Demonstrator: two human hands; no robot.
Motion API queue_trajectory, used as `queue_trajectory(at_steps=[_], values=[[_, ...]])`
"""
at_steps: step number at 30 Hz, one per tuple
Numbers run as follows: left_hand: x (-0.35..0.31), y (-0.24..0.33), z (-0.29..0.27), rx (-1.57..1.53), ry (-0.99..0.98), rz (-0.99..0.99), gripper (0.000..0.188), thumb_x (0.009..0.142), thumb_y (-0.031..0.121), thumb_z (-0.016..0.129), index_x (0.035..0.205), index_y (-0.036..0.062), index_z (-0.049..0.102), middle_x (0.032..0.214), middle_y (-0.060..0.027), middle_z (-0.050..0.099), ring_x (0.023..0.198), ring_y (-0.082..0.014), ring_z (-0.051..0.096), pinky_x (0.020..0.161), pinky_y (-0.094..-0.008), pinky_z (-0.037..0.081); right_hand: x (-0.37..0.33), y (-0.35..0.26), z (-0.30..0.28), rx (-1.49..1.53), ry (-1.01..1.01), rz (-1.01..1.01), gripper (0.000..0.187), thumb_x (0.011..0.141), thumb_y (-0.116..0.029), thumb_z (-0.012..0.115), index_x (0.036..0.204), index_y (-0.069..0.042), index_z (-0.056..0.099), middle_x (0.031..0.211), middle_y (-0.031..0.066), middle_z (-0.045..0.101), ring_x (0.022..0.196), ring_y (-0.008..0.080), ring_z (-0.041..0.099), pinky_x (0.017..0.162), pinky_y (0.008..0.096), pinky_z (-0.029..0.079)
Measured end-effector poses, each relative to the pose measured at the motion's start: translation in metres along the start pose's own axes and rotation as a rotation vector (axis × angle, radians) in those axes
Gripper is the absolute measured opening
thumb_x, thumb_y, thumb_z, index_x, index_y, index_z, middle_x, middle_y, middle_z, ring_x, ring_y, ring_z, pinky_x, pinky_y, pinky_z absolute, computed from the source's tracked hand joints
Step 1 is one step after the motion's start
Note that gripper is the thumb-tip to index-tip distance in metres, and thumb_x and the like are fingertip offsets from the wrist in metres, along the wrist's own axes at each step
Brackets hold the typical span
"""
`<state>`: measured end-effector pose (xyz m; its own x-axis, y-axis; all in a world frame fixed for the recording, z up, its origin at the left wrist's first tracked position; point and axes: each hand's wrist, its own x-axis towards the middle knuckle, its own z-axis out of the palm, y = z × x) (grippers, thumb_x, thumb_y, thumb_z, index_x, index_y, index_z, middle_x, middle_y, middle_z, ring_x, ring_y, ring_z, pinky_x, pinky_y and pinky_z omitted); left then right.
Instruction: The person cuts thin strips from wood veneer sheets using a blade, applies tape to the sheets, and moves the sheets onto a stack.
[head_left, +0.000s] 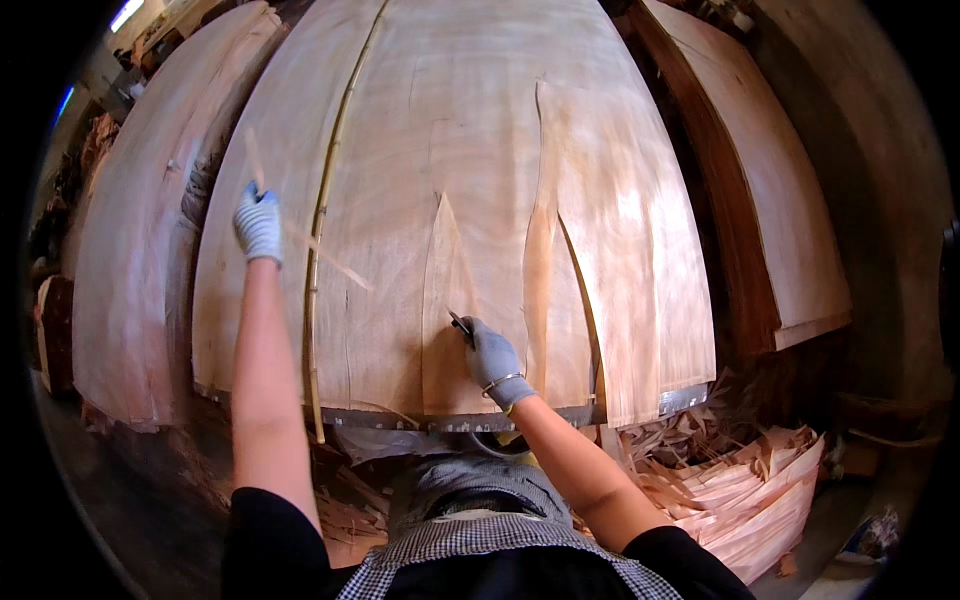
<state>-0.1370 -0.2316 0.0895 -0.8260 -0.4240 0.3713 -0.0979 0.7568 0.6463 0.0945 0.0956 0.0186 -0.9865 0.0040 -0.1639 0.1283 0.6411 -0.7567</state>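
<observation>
A wide sheet of pale wood veneer (400, 150) lies on the workbench in front of me. My left hand (258, 225), in a white-and-blue striped glove, is closed on a thin veneer strip (253, 157) that sticks up past the fingers, slightly blurred. Another narrow strip (340, 268) slants across the sheet beside a long bamboo stick (322, 205). Grey-gloved, my right hand (491, 357) grips a small dark knife (459, 322) near the front of the sheet. Its tip is over a pointed veneer piece (445, 300). To the right, a long split (583, 270) runs through the veneer.
Stacks of veneer stand at the left (135, 240) and right (785, 200), with dark gaps between them and the middle sheet. Torn veneer scraps (735, 490) pile up below the bench's front edge (560, 416) at right. More scraps lie on the floor under the bench.
</observation>
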Motion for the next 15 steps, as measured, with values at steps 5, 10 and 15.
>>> queue_trajectory(at_steps=[5,10,15], values=[[-0.034,-0.043,-0.064,0.629,-0.208,0.046,0.053,0.074,0.021,0.057,0.123,0.0087,0.042,0.112,-0.018,0.053,0.101,-0.0355,0.05,0.084,-0.0414,0.041,0.007,0.001,0.001,0.073,0.031,-0.077,0.028,0.078,-0.005,0.046,0.106,-0.007,0.05,0.089,0.0218,0.058,0.083,0.0376,0.056,0.069,0.0431,0.045],[-0.126,0.012,-0.05,0.667,-0.266,0.346,0.059,0.071,0.025,0.061,0.124,0.0104,0.04,0.12,-0.0138,0.045,0.113,-0.0302,0.04,0.095,-0.0423,0.029,-0.004,0.025,-0.038,0.786,0.132,0.058,0.038,0.075,-0.001,0.05,0.113,-0.002,0.049,0.097,0.018,0.06,0.084,0.0273,0.061,0.074,0.0327,0.047],[-0.232,0.071,0.002,0.237,-0.525,0.751,0.054,0.069,0.021,0.061,0.119,0.0071,0.045,0.116,-0.0115,0.048,0.109,-0.0291,0.041,0.095,-0.0448,0.028,-0.098,0.089,-0.147,0.105,0.561,0.293,0.026,0.076,-0.007,0.055,0.102,-0.005,0.057,0.093,0.0148,0.058,0.087,0.0251,0.057,0.076,0.0325,0.045]])
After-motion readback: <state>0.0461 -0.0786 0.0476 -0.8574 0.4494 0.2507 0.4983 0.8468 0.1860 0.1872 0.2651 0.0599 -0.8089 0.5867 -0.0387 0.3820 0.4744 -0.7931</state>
